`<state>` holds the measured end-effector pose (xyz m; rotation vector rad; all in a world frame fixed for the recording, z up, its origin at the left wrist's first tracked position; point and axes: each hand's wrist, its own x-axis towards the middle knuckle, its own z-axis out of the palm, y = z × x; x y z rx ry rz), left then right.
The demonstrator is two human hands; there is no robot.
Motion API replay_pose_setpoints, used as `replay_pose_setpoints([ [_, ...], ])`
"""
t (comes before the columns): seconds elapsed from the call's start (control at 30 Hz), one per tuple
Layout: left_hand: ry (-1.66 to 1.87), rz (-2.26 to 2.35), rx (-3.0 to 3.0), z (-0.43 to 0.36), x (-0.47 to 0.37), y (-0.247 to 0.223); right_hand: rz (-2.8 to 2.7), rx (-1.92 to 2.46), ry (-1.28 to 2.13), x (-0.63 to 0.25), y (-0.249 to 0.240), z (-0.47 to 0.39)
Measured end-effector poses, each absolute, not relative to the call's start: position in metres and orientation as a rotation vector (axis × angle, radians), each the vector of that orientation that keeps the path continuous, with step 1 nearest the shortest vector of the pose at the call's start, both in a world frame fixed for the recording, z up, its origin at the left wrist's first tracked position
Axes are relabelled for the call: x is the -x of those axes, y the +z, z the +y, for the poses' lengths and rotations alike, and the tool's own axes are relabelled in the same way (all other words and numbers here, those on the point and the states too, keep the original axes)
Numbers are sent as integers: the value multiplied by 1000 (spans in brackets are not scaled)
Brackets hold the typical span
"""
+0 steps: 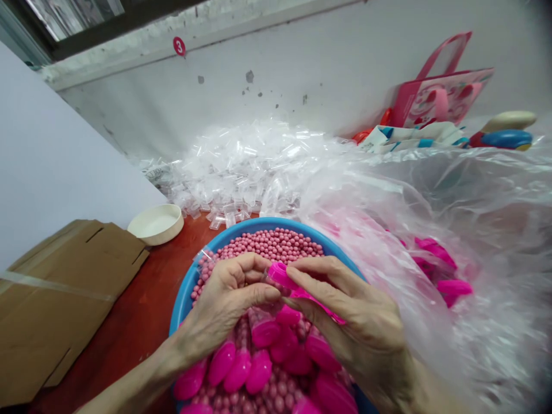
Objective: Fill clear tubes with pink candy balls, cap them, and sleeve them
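Note:
Over a blue basin [183, 293] my two hands meet. My left hand [230, 296] is closed around a clear tube, mostly hidden by its fingers, with a bright pink cap [278, 272] at its end. The fingertips of my right hand [345, 310] touch that cap, and more bright pink pieces [317, 299] show beneath them. Pink round beads [271, 244] lie in the basin. Several filled clear tubes with pink caps [238, 371] rest on the beads nearer to me. A clear empty-looking piece [204, 257] leans at the basin's left rim.
Clear plastic tubes [241, 167] are heaped against the wall. A white round dish [157, 224] and a cardboard box [64, 299] stand left. Clear plastic bags with pink caps [435, 259] spread right, below a pink bag [444, 98]. The tabletop [142, 310] is red.

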<state>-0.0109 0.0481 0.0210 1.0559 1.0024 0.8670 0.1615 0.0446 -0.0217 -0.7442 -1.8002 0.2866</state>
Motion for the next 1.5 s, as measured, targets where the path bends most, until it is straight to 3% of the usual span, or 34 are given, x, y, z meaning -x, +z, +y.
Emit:
replay_pose_setpoints([
  [0.3, 876, 1024, -1041, 37, 8, 21, -1878, 765, 450, -171, -16, 43],
  [0.6, 929, 975, -937, 38, 5, 13, -1997, 871, -58, -154, -15, 42],
  [0.93, 956, 934, -802, 40, 3, 14, -1902, 839, 90, -142, -20, 42],
  [1.23, 859, 1009, -887, 40, 6, 23, -1752, 747, 673, -163, -10, 52],
  [1.5, 863, 1004, -925, 31, 3, 22, -1820, 679, 212, -160, -19, 47],
])
